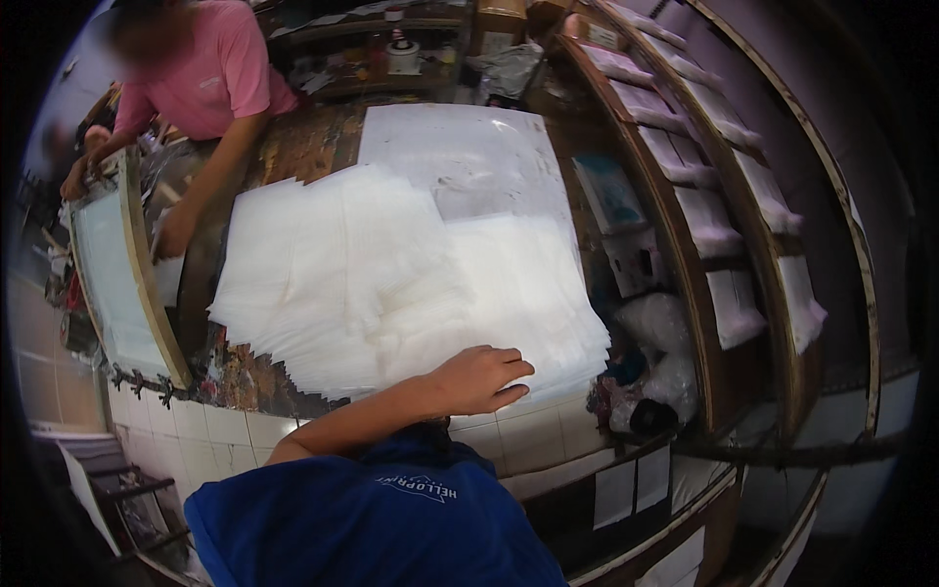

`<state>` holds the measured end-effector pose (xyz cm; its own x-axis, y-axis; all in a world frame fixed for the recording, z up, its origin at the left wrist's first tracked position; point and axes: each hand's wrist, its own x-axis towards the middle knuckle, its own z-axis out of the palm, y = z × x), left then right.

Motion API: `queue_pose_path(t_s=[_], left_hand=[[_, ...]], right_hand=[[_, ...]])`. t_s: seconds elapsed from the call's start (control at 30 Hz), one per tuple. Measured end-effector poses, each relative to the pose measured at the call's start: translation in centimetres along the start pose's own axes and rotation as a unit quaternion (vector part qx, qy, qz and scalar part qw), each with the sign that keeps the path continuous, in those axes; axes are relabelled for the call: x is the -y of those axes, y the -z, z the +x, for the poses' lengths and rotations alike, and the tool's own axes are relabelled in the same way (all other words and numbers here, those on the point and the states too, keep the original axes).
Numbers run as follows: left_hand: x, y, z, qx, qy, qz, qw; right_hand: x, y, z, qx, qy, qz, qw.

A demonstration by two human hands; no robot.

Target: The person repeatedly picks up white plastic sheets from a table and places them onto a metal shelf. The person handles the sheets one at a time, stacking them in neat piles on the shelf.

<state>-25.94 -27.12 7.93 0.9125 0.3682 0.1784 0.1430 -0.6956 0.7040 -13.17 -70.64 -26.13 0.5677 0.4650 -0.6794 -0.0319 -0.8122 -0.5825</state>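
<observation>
My left hand (479, 381) reaches across in front of my blue shirt, fingers toward the right. Its fingers are slightly bent, the thumb stands apart from them, and nothing shows between them. It is over the near edge of a broad pile of thin, translucent white sheets (528, 284). A second fanned batch of similar white sheets (337, 254) lies to the left, its layers overlapping in steps and meeting the right pile. Whether the hand presses on the sheets cannot be made out. My right hand is out of sight.
Beyond the sheets lies a pale, smudged board (469, 157) on the stained table (308, 147). At the far left a person in pink (210, 68) works beside a framed screen (122, 274). Wooden racks (675, 205) holding white packs rise on the right, near clear plastic bags (655, 323).
</observation>
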Motion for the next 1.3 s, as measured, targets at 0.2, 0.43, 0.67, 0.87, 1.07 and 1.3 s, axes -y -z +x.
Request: queue_pose_path(t_s=[0.2,0.43,0.67,0.87,1.07,1.3], left_hand=[[1.7,1.5,-0.6,-0.065,0.056,0.028,0.996],[1.3,2.5,-2.0,-0.125,0.102,0.05,0.986],[0.2,5.7,-4.5,-0.247,0.16,0.11,0.949],[0.2,10.0,-5.5,-0.351,0.19,0.214,0.892],[7.5,13.2,-2.9,-0.331,0.254,0.263,0.87],[19.3,12.9,8.7,-0.191,0.369,0.3,0.859]], right_hand=[[-1.5,3.5,6.6,0.085,0.015,-0.005,0.996],[16.0,5.0,6.8,0.047,-0.012,-0.036,0.998],[17.2,6.3,11.9,0.095,0.007,0.0,0.995],[7.7,6.6,19.2,0.122,0.069,-0.018,0.99],[16.7,7.0,11.1,0.092,0.052,-0.048,0.993],[15.2,8.1,10.0,0.051,-0.029,0.016,0.998]])
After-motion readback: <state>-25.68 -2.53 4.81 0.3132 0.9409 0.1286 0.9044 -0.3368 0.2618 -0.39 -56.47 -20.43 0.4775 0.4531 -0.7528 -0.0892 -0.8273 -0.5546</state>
